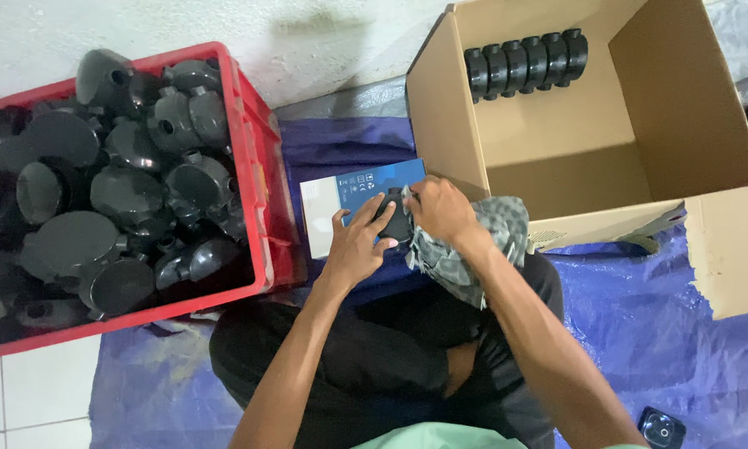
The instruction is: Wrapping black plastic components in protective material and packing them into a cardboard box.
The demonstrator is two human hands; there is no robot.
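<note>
Room: black part (393, 221) over the blue tarp (623, 299), between red crate (262, 166) and cardboard box (507, 141).
Left hand (359, 245): fingers curled, gripping the part.
Right hand (442, 208): clutching grey cloth (474, 249) against it.

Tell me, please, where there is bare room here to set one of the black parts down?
The cardboard box floor is bare below its row of black parts. Blue tarp right of the knees, before the box, is open. The red crate is heaped full; both hands crowd the blue-and-white carton.

Glossy black plastic part (395, 220); patterned grey cloth (474, 245); matt brown cardboard box (723, 249); red plastic crate (262, 166).
</note>
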